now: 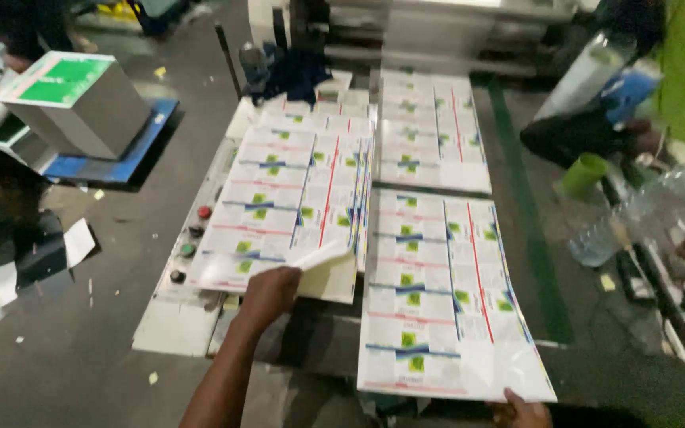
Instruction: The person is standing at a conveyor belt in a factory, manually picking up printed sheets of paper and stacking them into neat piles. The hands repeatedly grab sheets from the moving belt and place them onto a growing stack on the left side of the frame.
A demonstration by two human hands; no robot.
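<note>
My left hand (267, 292) grips the near corner of a stack of printed sheets (295, 190) with green, blue and red marks, lifting the top sheet's corner (323, 255) so it curls up. My right hand (521, 412) holds the near edge of a second large printed sheet (438, 301) that lies on the machine's table to the right. A third printed sheet (430, 131) lies farther back, coming out of the machine.
A control panel with red, green and black buttons (192, 238) runs along the table's left edge. A pallet stack of paper (81, 99) stands at the far left. Plastic bottles (644, 210) and a green cup (583, 173) sit at the right. Paper scraps litter the floor.
</note>
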